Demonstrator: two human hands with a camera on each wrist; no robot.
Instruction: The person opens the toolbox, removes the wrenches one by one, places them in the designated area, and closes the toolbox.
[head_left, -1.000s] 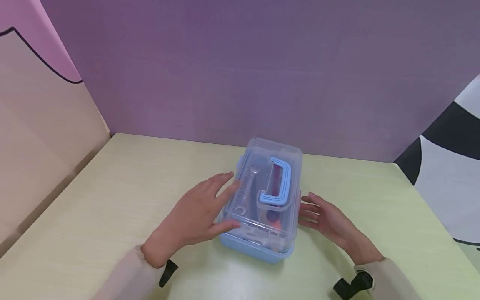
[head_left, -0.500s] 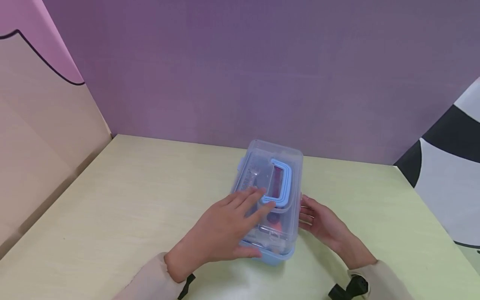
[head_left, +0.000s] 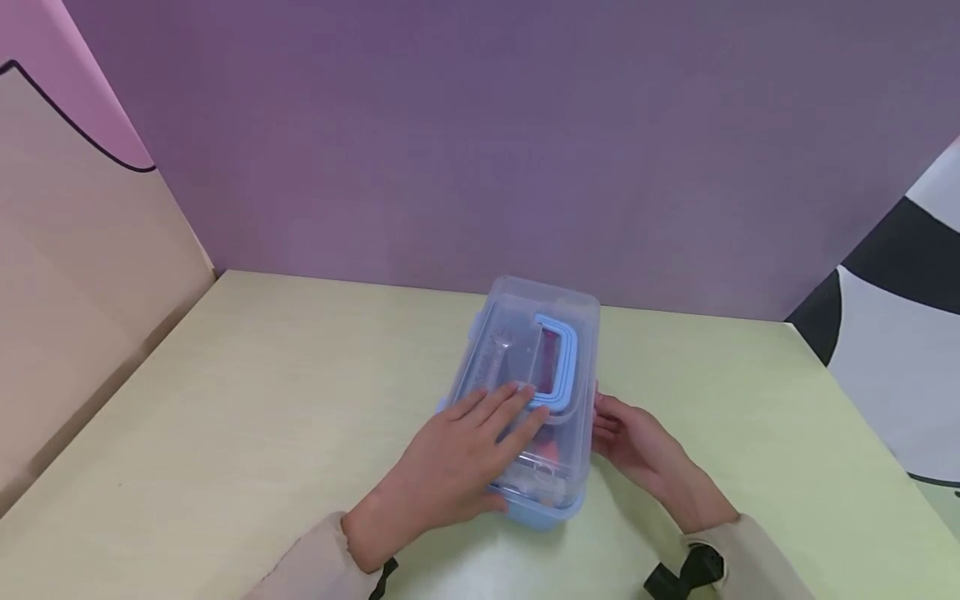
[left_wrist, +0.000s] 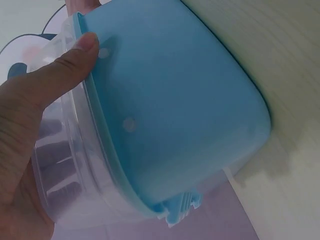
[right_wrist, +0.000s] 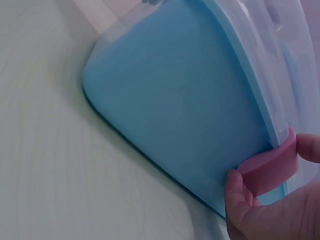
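A: Where is the box (head_left: 525,392)?

B: On the table (head_left: 225,400), about the middle, a little toward the far wall (head_left: 480,125). It has a blue base (left_wrist: 175,105) and a clear lid (head_left: 540,308) with a blue handle (head_left: 558,362) lying flat on top.

A: And the left hand (head_left: 457,462)?

B: It lies on the near part of the lid. The fingers (head_left: 498,408) are stretched out flat over the clear plastic, their tips just at the near end of the handle. In the left wrist view the thumb (left_wrist: 65,67) presses against the box's side, right along the seam where lid meets base. It presses rather than grasps; nothing is curled round.

A: The right hand (head_left: 637,446)?

B: At the box's right side, touching it. In the right wrist view its fingers pinch a pink latch (right_wrist: 270,165) at the edge of the lid, with a fingertip (right_wrist: 307,147) on the outer end and another finger under it.

A: Anything inside the box?

B: Through the lid I see a metal wrench (head_left: 491,358) along the left, something dark red under the handle and an orange bit near the front. Too blurred by the plastic to name those two.

A: What else is around?

B: A beige panel (head_left: 67,275) on the left, a black-and-white panel (head_left: 900,333) on the right. Both sleeves are pale, with a black strap (head_left: 678,575) at the right wrist.
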